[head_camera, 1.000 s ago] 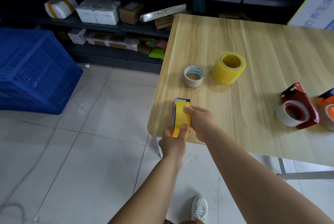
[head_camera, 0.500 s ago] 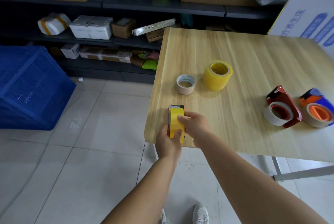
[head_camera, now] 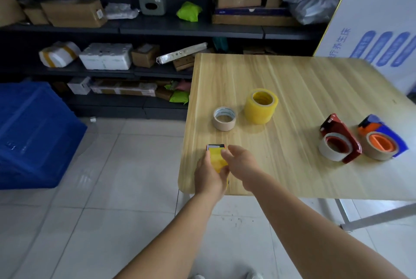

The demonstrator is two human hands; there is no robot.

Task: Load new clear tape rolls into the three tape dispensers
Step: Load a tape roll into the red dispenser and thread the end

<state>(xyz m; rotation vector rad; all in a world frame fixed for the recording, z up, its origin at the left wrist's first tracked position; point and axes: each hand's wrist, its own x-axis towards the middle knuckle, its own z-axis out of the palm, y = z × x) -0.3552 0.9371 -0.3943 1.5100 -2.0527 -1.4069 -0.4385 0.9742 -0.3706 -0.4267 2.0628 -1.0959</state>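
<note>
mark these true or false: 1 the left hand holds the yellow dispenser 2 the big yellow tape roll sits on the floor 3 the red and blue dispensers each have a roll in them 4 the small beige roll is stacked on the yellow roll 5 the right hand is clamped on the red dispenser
1. True. The left hand grips the yellow dispenser at the table's near corner.
2. False. The big yellow tape roll stands on the table.
3. True. The red dispenser and the blue dispenser each carry a roll.
4. False. The small beige roll lies on the table beside the yellow roll, apart from it.
5. False. The right hand is by the yellow dispenser, fingers loose, far from the red one.
</note>
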